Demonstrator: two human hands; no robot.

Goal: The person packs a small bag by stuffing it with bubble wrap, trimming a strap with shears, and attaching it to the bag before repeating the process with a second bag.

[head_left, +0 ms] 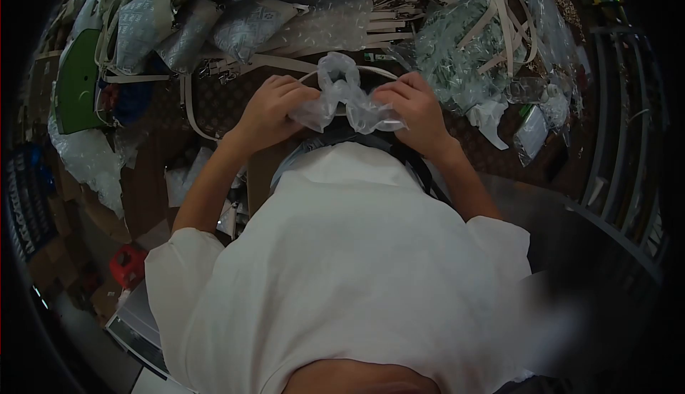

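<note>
Close in front of my body, a crumpled piece of clear plastic wrap [345, 94] stretches between my two hands. My left hand [280, 108] has its fingers closed on the left end of the wrap. On the other side, my right hand [415, 108] pinches the right end, fingers bent. A thin cream strap [377, 71] arcs behind the wrap from one hand toward the other, and the wrap's raised middle overlaps it. What lies under the wrap, near my waist, is mostly hidden.
Several patterned bags [253, 26] in plastic are piled at the back, with cream straps with metal clasps [391, 26] beside them. Crumpled clear plastic [460, 51] covers the back right. A green board [80, 83] stands left; metal rails [619, 130] run along the right.
</note>
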